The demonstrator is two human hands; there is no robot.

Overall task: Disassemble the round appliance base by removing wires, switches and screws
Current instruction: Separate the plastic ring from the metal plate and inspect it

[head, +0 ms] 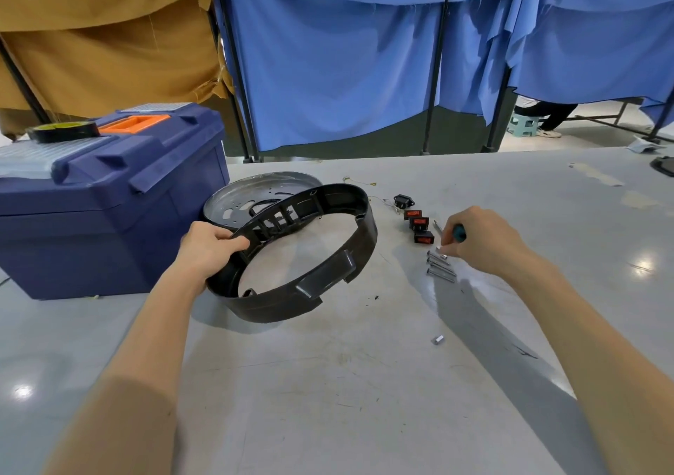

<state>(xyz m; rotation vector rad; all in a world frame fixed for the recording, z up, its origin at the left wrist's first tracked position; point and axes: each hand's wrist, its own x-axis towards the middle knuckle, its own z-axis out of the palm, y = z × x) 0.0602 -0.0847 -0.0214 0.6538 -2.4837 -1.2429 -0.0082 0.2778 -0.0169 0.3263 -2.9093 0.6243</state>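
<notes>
Nearest on the tabletop (328, 394): one loose silver spacer (437, 339), lying alone, well short of everything else. Next, the black ring base (328, 285). My left grip (211, 252) is clamped on its left rim, thumb over the top edge. The ring is tilted, far side up and near edge low; can't tell if it touches the tabletop. It looks like a bare open hoop with ribs and empty slots on the far inner wall; no wires or switches visible in it. My right grip (481, 241) is to the right of the ring and clear of it, wrapped round the teal screwdriver (460, 233), fingertips down at the top of the screw row (441, 267). So any remaining fastener lies left of the tool, and the left grip is the nearer one. Beyond: three red switches (419, 223) in a line, black socket (403, 200), thin wires (359, 182). The metal plate (237, 201) sits behind the ring, beside the blue toolbox (109, 226).
</notes>
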